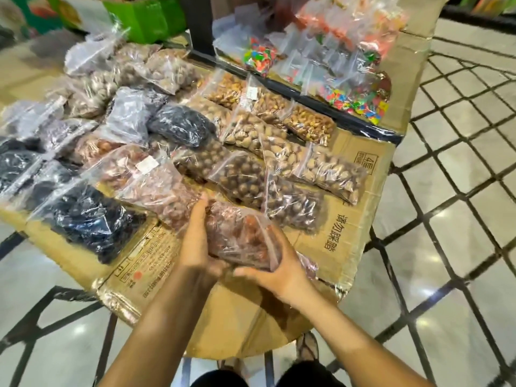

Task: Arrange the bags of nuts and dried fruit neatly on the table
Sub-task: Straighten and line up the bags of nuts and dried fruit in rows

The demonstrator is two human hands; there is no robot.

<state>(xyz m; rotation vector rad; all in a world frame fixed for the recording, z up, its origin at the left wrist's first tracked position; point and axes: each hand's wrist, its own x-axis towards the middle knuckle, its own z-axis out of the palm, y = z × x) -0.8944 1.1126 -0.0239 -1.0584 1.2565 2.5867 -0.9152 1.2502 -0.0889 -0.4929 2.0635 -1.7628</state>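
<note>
**Q:** Which step is this?

**A:** Placing one bag. My left hand (195, 241) and right hand (276, 263) grip the bag of reddish dried fruit (240, 236) between them. The left lies along its side and the right curls round its near end, low over the worktop (343, 233).

**Q:** Next?

**A:** Probably setting it down square, just before the bags of round brown nuts (240, 177) beyond my fingers.

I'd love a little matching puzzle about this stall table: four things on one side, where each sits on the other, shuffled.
Things:
1. reddish fruit bag
2. black fruit bag
3. multicoloured sweets bag
4. green box

Places:
a. back left
b. near left edge
c. gripped by the left hand and right hand
d. back right

Pairs: 1-c, 2-b, 3-d, 4-a
</note>
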